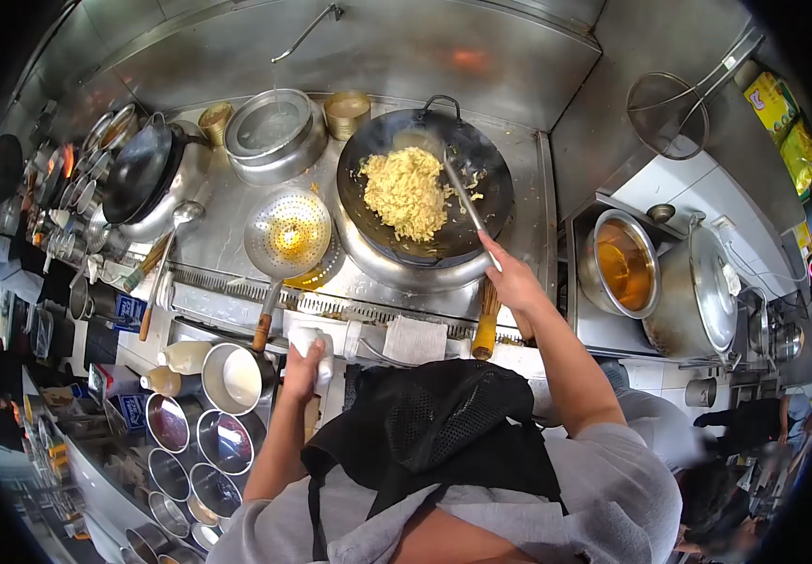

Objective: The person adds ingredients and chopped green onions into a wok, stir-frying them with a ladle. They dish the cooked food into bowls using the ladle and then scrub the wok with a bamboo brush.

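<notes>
My right hand [519, 282] is closed around the handle of a metal wok ladle [463, 199], which reaches over the near right rim of a black wok [491, 174]. Its bowl is at the far side of a heap of yellow fried rice [404, 191], and some loose grains lie to the right of the heap. Lower left, near the stove's front edge, my left hand [304, 368] grips a folded white cloth [321, 350]. Close to that hand is the wooden handle of a perforated strainer [287, 231], whose oily bowl rests on the stove.
A metal pot of water [274, 132] stands under the tap [307, 33]. A bamboo brush [486, 324] lies at the front edge. On the right are a bowl of brown liquid [624, 263] and a lidded stockpot [697, 291]. Several sauce pots [227, 440] stand lower left.
</notes>
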{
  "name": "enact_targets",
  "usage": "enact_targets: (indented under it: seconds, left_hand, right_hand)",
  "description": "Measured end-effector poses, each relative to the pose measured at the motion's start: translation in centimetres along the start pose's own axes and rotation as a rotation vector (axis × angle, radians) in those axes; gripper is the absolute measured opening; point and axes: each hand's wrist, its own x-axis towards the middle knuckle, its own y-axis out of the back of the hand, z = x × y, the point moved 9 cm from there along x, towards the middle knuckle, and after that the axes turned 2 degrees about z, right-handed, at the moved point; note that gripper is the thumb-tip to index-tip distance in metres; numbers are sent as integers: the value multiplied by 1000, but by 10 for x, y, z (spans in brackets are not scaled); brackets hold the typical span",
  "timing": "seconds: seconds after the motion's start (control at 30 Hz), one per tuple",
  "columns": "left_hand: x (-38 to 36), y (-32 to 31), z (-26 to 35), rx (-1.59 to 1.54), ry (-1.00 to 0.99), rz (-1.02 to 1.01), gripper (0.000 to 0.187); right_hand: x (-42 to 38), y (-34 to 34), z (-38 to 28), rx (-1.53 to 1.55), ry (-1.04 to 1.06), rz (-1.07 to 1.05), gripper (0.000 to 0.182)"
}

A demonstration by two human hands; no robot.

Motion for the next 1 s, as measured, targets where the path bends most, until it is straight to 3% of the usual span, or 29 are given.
enact_targets:
  seconds: [0.03, 0.07, 0.1, 0.17, 0.2, 0.23, 0.3, 0.33, 0.37, 0.5, 0.53, 0.57, 0.6, 0.63, 0.7, 0.77, 0.83, 1.0]
  left_hand:
    - [-3, -3, 13, 34, 1, -30, 42]
    - [-6, -7, 29, 117, -44, -42, 44]
    - [-6, -12, 49, 200, -93, -54, 45]
    - [2, -26, 84, 353, -211, -84, 46]
    - [2, -40, 103, 508, -318, -127, 47]
    - [4, -56, 120, 567, -317, -196, 49]
    - [-15, -103, 179, 740, -399, -268, 57]
    - [-39, -129, 217, 844, -525, -277, 61]
    - [-55, -153, 243, 885, -527, -394, 63]
    - [-136, -229, 327, 876, -544, -667, 64]
    - [-156, -247, 339, 882, -517, -761, 64]
    - [-175, -274, 347, 725, -730, -822, 66]
    - [-192, -295, 349, 809, -753, -942, 64]
    - [-211, -307, 350, 885, -774, -1079, 63]
    - [-225, -307, 347, 951, -832, -1127, 60]
    - [-224, -300, 345, 981, -864, -1110, 57]
    - [-226, -302, 341, 1013, -917, -1106, 54]
    - [-249, -326, 345, 1139, -1188, -977, 47]
  right_hand:
    - [-14, 16, -32, -213, 304, 187, 65]
    - [-18, 11, -17, -193, 81, 25, 62]
    - [-26, 10, -25, -193, 88, 19, 62]
    - [-42, -14, -12, 232, -204, -166, 57]
    - [-30, -43, 22, 274, -301, -287, 53]
    - [-11, -72, 50, 538, -357, -443, 53]
    - [33, -55, 44, 384, -330, -312, 50]
    - [50, -39, 27, 288, -227, -219, 51]
    - [48, -22, 10, 193, -138, -132, 52]
    - [-34, 21, -23, 319, -226, -219, 53]
    - [-24, -13, 39, 367, -95, -245, 53]
    - [-15, -46, 101, 422, 37, -274, 53]
    - [-7, -78, 161, 482, 165, -308, 53]
    - [-53, -54, 62, 546, -465, -497, 53]
    - [-23, -58, 74, 590, -377, -441, 51]
    - [-20, -29, 21, 333, -301, -337, 51]
    - [-37, -15, 5, 501, -285, -287, 52]
    - [-41, -43, 44, 583, -436, -416, 54]
